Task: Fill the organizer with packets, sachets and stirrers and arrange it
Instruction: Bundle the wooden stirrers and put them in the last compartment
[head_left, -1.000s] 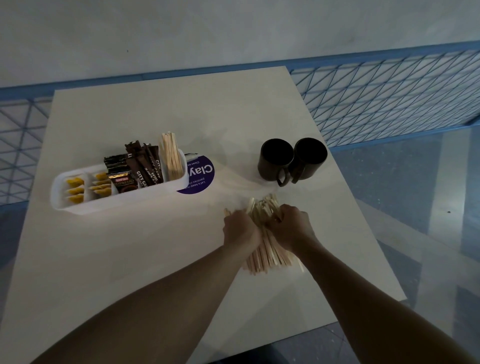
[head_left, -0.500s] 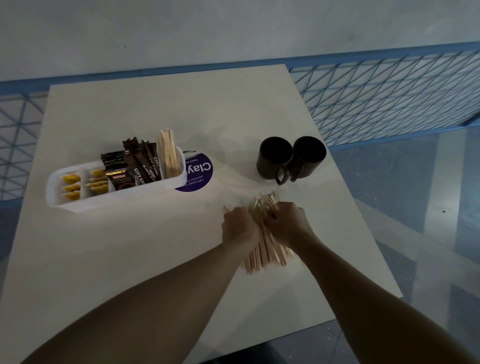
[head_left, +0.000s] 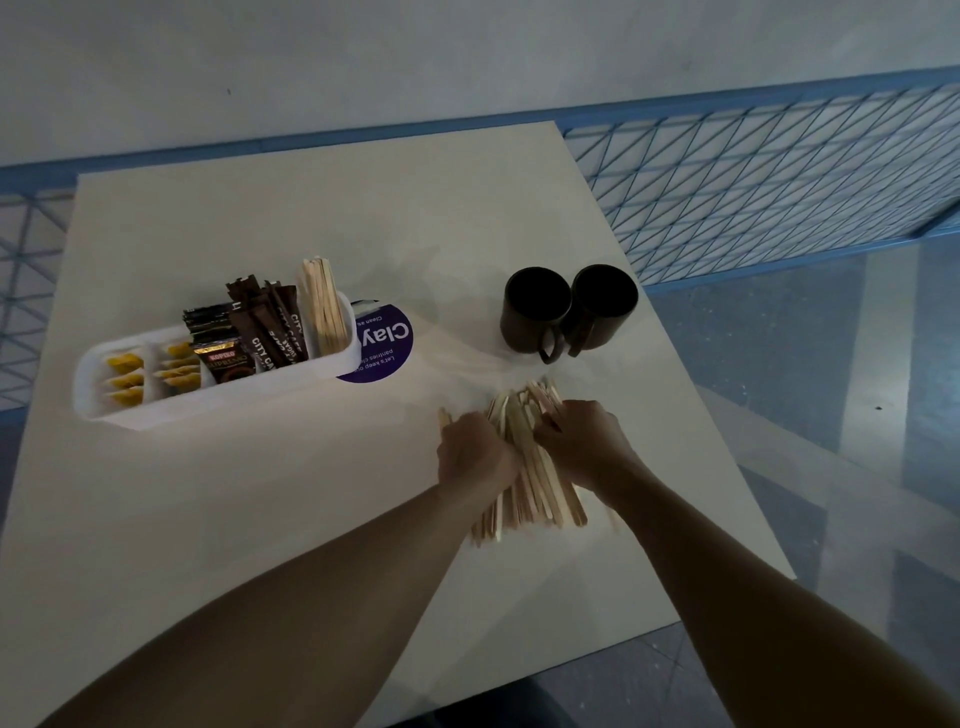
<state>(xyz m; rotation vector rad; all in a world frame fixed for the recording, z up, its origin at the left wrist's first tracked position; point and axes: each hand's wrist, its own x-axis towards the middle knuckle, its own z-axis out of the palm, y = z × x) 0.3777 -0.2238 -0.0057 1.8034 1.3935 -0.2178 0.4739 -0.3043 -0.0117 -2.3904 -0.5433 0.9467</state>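
Both the left hand (head_left: 475, 460) and right hand (head_left: 584, 441) curl round the loose stirrers (head_left: 540, 499) — tap their ends square on the tabletop (head_left: 311, 218) first.

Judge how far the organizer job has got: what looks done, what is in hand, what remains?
Done: the white organizer holds yellow sachets, dark coffee packets and some upright stirrers. In hand: the left hand and right hand grip the loose stirrer pile on the table. Left: getting that pile into the organizer's stirrer compartment, then tidying.
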